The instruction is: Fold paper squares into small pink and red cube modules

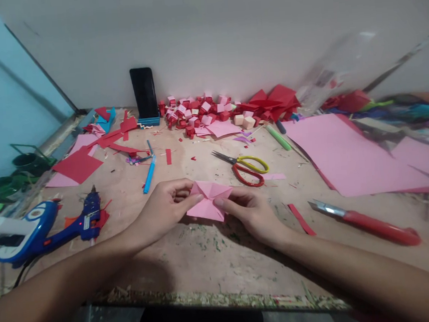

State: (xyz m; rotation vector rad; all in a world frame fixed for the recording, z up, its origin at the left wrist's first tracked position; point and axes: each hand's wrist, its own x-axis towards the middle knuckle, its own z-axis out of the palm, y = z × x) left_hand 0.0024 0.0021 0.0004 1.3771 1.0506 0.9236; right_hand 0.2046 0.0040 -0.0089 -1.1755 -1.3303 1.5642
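A folded pink paper square [211, 212] with crease lines is held up just above the table, near its middle. My left hand [168, 205] is closed on its left side, the thumb lying on top of the paper. On the right side my right hand [254, 210] pinches it, thumb tip near the centre of the folds. Both hands' other fingers are partly hidden behind the paper. Just beyond my right hand lie scissors [243, 166] with one yellow and one red handle. A red paper strip [301, 219] rests to the right of that hand.
A red-handled utility knife [378, 226] lies at right, below pink paper sheets [349, 154]. At left are a blue glue gun [87, 217] and a blue pen [149, 174]. Along the back stand a phone [144, 93] and a pile of small red and pink paper cubes [203, 113].
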